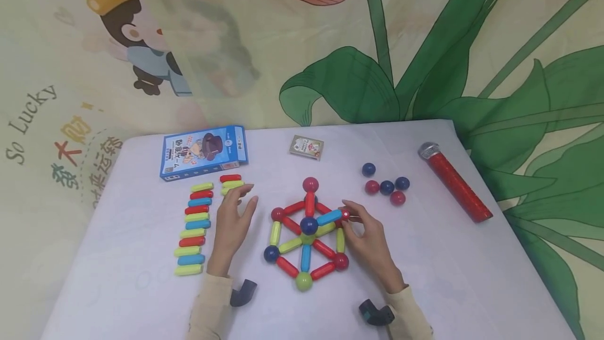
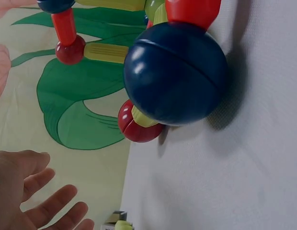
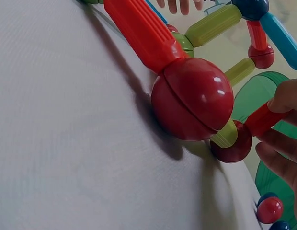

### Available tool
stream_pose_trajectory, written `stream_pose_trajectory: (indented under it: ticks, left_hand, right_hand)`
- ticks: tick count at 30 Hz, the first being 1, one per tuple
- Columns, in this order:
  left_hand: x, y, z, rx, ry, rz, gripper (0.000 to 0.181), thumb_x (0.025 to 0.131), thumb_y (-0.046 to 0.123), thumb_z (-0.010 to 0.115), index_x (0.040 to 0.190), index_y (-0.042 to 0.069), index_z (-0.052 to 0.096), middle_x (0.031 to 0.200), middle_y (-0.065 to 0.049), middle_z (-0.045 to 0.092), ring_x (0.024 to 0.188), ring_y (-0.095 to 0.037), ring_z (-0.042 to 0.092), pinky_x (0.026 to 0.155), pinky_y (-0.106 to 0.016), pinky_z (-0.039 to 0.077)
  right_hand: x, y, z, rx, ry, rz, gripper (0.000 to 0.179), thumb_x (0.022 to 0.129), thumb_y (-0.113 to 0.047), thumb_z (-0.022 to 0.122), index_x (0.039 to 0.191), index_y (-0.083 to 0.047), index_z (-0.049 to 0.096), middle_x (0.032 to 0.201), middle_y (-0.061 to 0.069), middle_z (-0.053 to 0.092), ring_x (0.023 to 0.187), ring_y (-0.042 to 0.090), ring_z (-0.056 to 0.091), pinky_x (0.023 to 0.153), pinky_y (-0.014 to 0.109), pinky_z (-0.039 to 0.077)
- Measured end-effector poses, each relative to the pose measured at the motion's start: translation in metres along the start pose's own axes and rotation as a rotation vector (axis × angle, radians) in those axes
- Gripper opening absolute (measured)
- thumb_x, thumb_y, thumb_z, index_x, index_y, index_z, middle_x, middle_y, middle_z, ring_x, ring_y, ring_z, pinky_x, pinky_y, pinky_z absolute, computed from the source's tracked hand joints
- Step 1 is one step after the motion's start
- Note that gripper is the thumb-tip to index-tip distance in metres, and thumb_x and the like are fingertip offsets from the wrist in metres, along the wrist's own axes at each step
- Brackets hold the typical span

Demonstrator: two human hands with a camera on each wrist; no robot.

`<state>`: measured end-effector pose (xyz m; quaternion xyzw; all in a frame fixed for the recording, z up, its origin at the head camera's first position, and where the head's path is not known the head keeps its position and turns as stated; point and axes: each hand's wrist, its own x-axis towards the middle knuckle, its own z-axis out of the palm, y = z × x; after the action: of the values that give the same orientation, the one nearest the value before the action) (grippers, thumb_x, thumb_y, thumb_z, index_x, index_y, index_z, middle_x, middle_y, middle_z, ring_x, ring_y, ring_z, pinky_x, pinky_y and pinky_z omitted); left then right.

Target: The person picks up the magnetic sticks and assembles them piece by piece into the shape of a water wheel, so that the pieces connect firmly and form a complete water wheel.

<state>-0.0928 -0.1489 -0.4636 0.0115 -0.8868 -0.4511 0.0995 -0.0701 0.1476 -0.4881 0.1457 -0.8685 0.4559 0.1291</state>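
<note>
Between the hands stands a frame of coloured rods and balls, with a navy ball (image 1: 309,225) raised above its middle. From that ball a blue rod (image 1: 329,218) points toward the right hand (image 1: 370,237). The right hand pinches a red rod (image 3: 265,118), whose lower end meets a red ball (image 3: 234,143) at the frame's corner. To the left of the frame, the left hand (image 1: 233,224) is held with fingers loosely spread and nothing in it. Close in the left wrist view is another navy ball (image 2: 175,74), at a lower corner of the frame.
A column of loose rods (image 1: 195,218) lies left of the left hand. Several loose balls (image 1: 387,188) sit back right, near a red microphone-shaped tube (image 1: 455,182). A blue box (image 1: 204,152) and a small card box (image 1: 306,147) lie along the back.
</note>
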Motion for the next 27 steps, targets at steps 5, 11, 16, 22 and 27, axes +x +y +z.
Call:
stream_pose_trajectory:
  ticks: [5,11,16,22,27]
  left_hand:
    - [-0.001,-0.001,-0.001,-0.001,-0.002,-0.007,0.038,0.094,0.021,0.063,0.129,0.011,0.053,0.13,-0.007,0.056,0.122,-0.023,0.051,0.101,-0.046,0.045]
    - [-0.003,-0.002,-0.002,0.01,0.005,-0.016,0.039,0.093,0.023,0.063,0.129,0.013,0.053,0.13,-0.005,0.056,0.123,-0.021,0.052,0.101,-0.044,0.046]
    - [-0.003,-0.003,-0.002,0.003,0.002,-0.011,0.038,0.093,0.022,0.063,0.129,0.013,0.054,0.13,-0.006,0.056,0.122,-0.022,0.052,0.101,-0.044,0.045]
    - [-0.003,-0.005,-0.002,0.002,-0.004,-0.025,0.039,0.094,0.024,0.062,0.13,0.013,0.053,0.131,-0.005,0.056,0.124,-0.022,0.051,0.101,-0.045,0.045]
    - [-0.004,-0.003,-0.002,-0.008,-0.004,-0.027,0.038,0.094,0.023,0.063,0.129,0.014,0.053,0.131,-0.004,0.056,0.123,-0.021,0.051,0.101,-0.045,0.045]
  right_hand:
    - [-0.001,0.003,0.001,0.028,0.003,0.017,0.055,0.08,0.005,0.072,0.13,-0.006,0.053,0.108,0.008,0.069,0.097,0.023,0.067,0.083,0.039,0.056]
    - [-0.001,0.002,0.002,0.061,0.01,0.054,0.054,0.08,0.005,0.072,0.13,-0.006,0.053,0.108,0.007,0.069,0.096,0.022,0.068,0.083,0.039,0.056]
    - [-0.001,0.003,0.002,0.057,0.012,0.071,0.055,0.08,0.003,0.073,0.131,-0.004,0.053,0.109,0.007,0.068,0.097,0.022,0.067,0.084,0.042,0.055]
    - [0.004,0.017,-0.02,-0.061,0.248,0.092,0.043,0.086,-0.003,0.067,0.127,-0.002,0.055,0.114,0.01,0.064,0.104,0.023,0.06,0.088,0.029,0.051]
    - [0.014,0.041,-0.045,-0.242,0.346,0.315,0.047,0.09,-0.006,0.061,0.135,-0.002,0.046,0.126,0.018,0.054,0.119,0.031,0.051,0.1,0.044,0.043]
